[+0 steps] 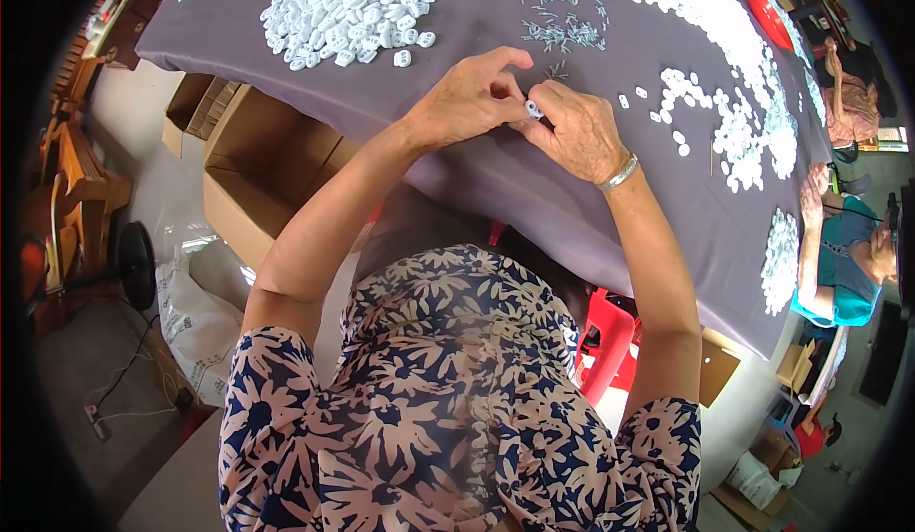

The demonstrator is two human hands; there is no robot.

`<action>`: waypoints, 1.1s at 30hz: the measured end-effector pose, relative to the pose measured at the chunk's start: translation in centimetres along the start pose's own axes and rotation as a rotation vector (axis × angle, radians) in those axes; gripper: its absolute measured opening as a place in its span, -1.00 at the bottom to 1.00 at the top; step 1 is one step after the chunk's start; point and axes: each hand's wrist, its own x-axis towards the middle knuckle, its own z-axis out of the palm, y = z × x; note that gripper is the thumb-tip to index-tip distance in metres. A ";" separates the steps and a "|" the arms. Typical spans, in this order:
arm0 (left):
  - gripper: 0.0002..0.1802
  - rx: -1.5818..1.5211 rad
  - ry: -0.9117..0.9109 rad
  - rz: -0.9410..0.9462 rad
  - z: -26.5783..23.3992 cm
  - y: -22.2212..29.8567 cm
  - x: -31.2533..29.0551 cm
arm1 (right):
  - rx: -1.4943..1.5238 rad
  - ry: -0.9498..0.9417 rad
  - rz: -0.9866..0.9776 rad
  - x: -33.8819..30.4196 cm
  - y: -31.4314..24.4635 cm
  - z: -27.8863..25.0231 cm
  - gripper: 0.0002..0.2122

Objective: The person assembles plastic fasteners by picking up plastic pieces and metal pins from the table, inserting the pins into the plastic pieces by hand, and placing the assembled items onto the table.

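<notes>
Both of my hands meet above the near edge of the cloth-covered table. A small white plastic piece with a dark opening (534, 110) is pinched between the thumb and fingers of my right hand (579, 130). The thumb and a finger of my left hand (467, 101) close together right beside that piece, and its index finger arches above. Whatever lies between the left fingertips is too small or hidden to name. Just beyond my hands, small grey metal pins (564, 34) lie scattered in loose clusters on the cloth.
A heap of white plastic pieces (357, 8) covers the table's far left. More white pieces (748, 132) spread along the right, near a red dish (768, 17). An open cardboard box (243, 189) stands below the left edge. Co-workers' hands (813, 194) are at the right.
</notes>
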 end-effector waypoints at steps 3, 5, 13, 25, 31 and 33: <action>-0.53 0.007 -0.001 -0.025 -0.1 0.4 -0.2 | 0.037 0.009 0.005 -0.1 -0.1 0.0 -0.78; -0.59 -0.025 0.041 -0.043 -0.1 0.7 -0.2 | 0.029 0.017 0.005 -0.3 -0.1 0.2 -0.78; -0.63 -0.082 0.094 -0.050 1.2 0.1 0.0 | 0.037 -0.008 0.098 -0.1 -0.2 0.3 -0.75; -0.65 0.179 0.138 0.252 2.2 -0.9 0.3 | 0.045 0.003 0.105 -0.2 0.5 0.6 -0.80; -0.65 0.253 0.202 0.308 3.0 -1.5 0.1 | 0.019 -0.004 0.104 -0.6 0.3 0.8 -0.83; -0.67 0.274 0.234 0.292 3.2 -0.9 0.0 | 0.032 0.005 0.095 -0.4 0.3 0.6 -0.83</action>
